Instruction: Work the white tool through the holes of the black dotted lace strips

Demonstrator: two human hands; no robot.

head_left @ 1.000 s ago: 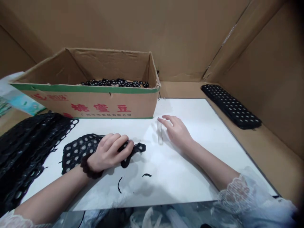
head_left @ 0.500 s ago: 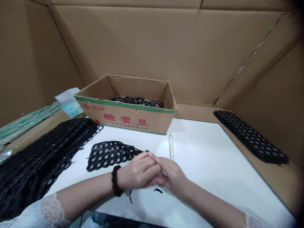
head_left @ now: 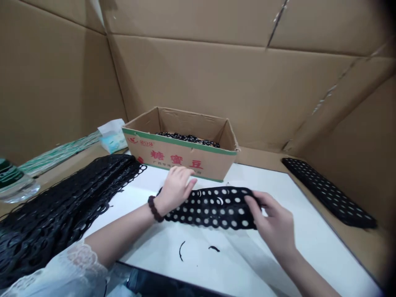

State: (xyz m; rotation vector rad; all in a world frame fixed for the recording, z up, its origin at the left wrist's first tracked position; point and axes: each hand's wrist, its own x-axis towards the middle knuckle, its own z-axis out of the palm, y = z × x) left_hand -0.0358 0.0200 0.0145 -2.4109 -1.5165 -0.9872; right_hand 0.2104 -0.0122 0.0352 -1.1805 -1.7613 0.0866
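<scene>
A black lace strip (head_left: 213,208) patterned with rows of round holes is stretched across the white board (head_left: 235,268). My right hand (head_left: 276,222) pinches its right end between thumb and fingers, slightly off the board. Over the strip's left part hovers or rests my left hand (head_left: 175,187), fingers extended and thumb apart; whether it touches the lace I cannot tell. Two small black scraps, a curved thread (head_left: 181,251) and a short snippet (head_left: 213,248), lie in front of the strip. The clear stick seen earlier is mostly hidden behind the lace.
Behind stands an open cardboard box (head_left: 185,159) with black lace pieces inside. A large black lace heap (head_left: 68,206) covers the left side. At right lies a folded lace stack (head_left: 328,192). A tissue pack (head_left: 114,136) and plastic bottle (head_left: 15,183) are at left; cardboard walls surround everything.
The crumpled lace strip has been drawn out flat to the right. My hands were together half a second ago; now the right has moved right with the strip's end. The view has shifted.
</scene>
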